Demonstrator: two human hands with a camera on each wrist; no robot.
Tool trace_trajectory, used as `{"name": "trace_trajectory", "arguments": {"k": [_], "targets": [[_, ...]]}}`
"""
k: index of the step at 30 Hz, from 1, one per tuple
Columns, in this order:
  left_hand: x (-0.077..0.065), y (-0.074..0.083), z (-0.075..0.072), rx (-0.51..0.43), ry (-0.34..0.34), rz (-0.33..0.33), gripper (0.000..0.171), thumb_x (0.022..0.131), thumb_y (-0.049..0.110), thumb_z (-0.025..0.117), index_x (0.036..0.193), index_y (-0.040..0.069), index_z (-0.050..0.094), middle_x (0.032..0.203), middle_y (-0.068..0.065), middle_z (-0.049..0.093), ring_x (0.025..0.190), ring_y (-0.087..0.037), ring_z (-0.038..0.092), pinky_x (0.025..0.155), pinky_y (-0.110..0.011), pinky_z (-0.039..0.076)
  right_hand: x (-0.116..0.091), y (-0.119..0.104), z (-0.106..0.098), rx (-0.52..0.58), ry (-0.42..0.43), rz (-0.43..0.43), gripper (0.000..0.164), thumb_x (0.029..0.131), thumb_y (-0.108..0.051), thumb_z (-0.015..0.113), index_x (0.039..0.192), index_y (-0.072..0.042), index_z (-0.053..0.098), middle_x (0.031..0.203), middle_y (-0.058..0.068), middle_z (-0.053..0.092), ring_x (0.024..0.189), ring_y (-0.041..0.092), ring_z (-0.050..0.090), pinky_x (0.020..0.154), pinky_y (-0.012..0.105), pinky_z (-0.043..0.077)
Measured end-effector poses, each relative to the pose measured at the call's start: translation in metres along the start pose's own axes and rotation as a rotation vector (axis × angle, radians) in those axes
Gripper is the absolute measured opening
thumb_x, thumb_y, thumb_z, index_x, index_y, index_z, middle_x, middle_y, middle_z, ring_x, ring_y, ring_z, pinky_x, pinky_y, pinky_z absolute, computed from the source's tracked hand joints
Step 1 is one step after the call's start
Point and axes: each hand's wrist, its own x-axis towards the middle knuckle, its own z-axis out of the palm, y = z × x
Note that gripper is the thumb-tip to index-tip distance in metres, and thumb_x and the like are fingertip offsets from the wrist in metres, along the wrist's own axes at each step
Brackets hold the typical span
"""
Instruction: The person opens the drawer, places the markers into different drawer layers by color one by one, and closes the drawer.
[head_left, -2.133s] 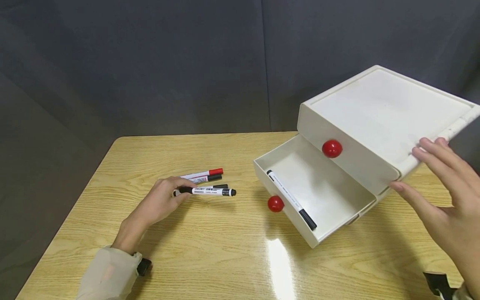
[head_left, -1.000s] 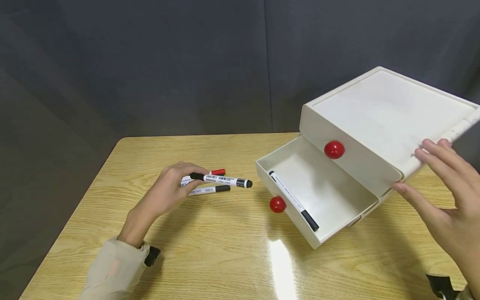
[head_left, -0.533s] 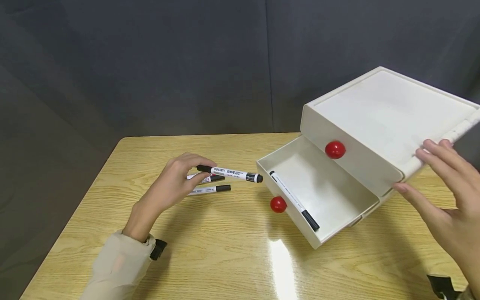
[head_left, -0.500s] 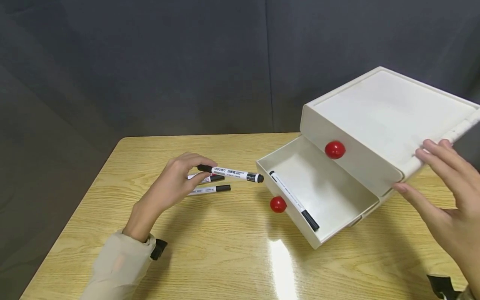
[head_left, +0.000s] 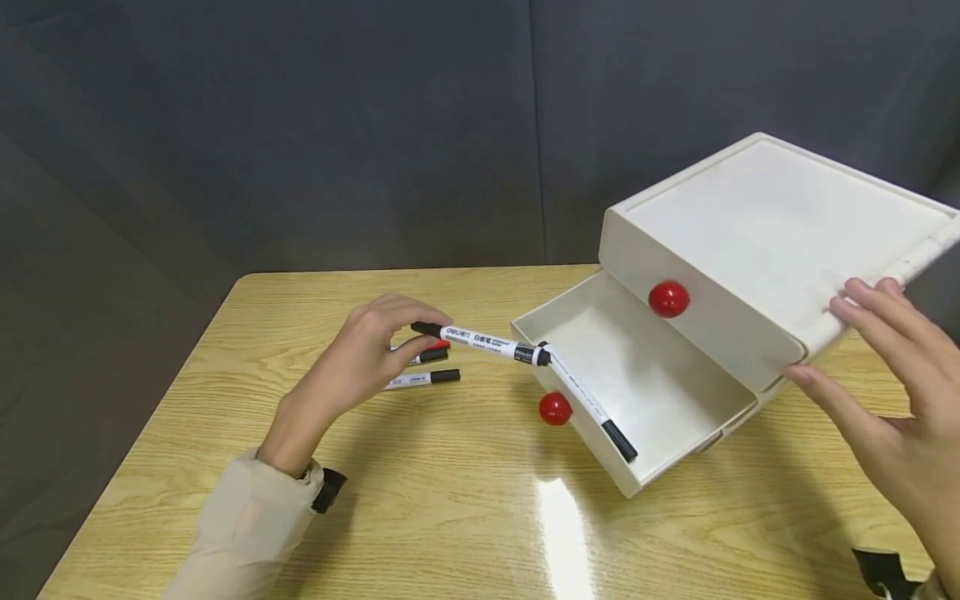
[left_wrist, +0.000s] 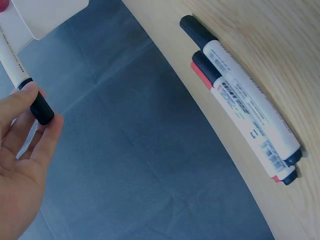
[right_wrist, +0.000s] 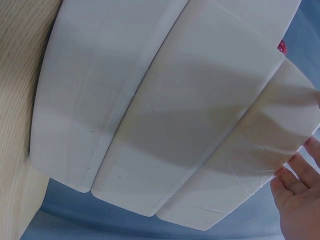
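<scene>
My left hand (head_left: 367, 354) pinches a white whiteboard marker (head_left: 487, 343) by its black end, between thumb and fingers. In the head view the marker's far tip overlaps the front rim of the pulled-out lower drawer (head_left: 667, 375). Another black-capped marker (head_left: 577, 387) lies inside that drawer, along its front wall. In the left wrist view the same hand (left_wrist: 25, 145) holds the marker by its black cap. My right hand (head_left: 900, 375) rests with fairly straight fingers on the top side edge of the white drawer unit (head_left: 787, 225); the right wrist view shows its fingertips (right_wrist: 287, 175) there.
Several markers lie together on the wooden table (head_left: 420, 500), among them a black-capped marker (head_left: 423, 379) and one with a red cap (left_wrist: 201, 75). Red knobs stick out from the upper drawer (head_left: 668, 299) and the lower drawer front. A dark curtain (head_left: 375, 142) hangs behind.
My left hand has lifted the marker off the table and carried it right, up to the drawer's front rim. The right hand and drawer unit have hardly moved.
</scene>
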Motion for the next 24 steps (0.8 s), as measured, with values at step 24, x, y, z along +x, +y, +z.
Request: {"name": "trace_trajectory", "arguments": {"k": [24], "targets": [[0.031, 0.026, 0.003, -0.059, -0.021, 0.087, 0.025, 0.085, -0.001, 0.075, 0.109, 0.006, 0.075, 0.107, -0.003, 0.075, 0.103, -0.017, 0.067, 0.092, -0.032, 0.055, 0.001, -0.004, 0.0, 0.002, 0.003, 0.014, 0.081, 0.085, -0.061, 0.065, 0.11, 0.017, 0.065, 0.13, 0.013, 0.066, 0.133, 0.008, 0.053, 0.118, 0.031, 0.037]]}}
